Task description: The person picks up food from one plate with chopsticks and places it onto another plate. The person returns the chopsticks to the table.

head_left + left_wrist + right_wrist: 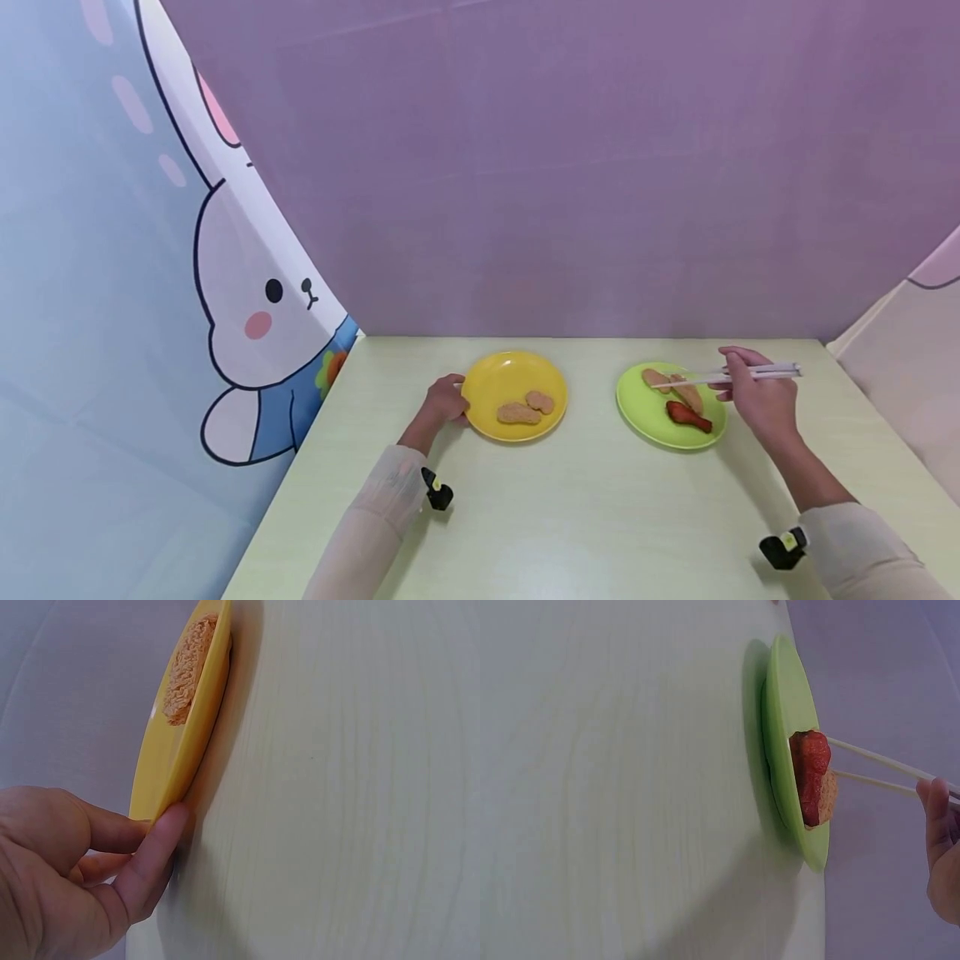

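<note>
Left hand (446, 400) pinches yellow plate (491, 379) at its 9 o'clock rim; 2 nuggets (517, 413) lie towards 5 o'clock; green plate (645, 421) bears 2 more nuggets (691, 400), at 9 o'clock from the right fingers, and drumstick (686, 415), long axis 10 to 4 o'clock; right hand (757, 402), the nearer, grips chopsticks (776, 367), tips over nuggets, contact undetermined; no writing legible.
</note>
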The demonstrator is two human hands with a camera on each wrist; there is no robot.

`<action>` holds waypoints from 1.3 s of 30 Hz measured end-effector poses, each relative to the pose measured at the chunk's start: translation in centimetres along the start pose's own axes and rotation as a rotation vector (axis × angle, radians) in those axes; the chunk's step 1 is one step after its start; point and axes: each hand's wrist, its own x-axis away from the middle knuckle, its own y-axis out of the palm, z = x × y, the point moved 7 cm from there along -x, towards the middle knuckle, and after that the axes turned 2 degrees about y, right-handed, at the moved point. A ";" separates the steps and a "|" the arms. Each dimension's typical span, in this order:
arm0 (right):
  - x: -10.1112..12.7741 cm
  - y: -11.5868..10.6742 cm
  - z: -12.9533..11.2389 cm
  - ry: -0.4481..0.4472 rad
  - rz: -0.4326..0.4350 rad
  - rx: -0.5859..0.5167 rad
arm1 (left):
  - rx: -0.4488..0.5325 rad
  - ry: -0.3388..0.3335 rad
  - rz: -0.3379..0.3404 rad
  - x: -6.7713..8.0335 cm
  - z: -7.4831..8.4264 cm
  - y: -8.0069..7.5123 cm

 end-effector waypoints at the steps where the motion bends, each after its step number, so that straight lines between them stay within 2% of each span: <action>1: 0.0 -0.1 0.2 0.003 0.001 0.016 | 0.005 -0.008 -0.004 0.0 0.0 0.0; 12: 0.0 0.1 0.8 0.019 0.005 -0.002 | 0.018 0.003 -0.007 0.2 -0.1 0.0; 26: 0.1 0.0 1.1 0.066 0.091 -0.243 | 0.015 0.010 0.003 0.2 -0.3 -0.1; 33: 0.6 0.8 1.0 0.102 0.050 -0.360 | 0.029 0.005 -0.003 0.2 -0.4 -0.1; 39: 1.2 1.9 0.0 0.108 0.030 -0.326 | 0.040 -0.002 -0.006 0.1 -0.4 -0.2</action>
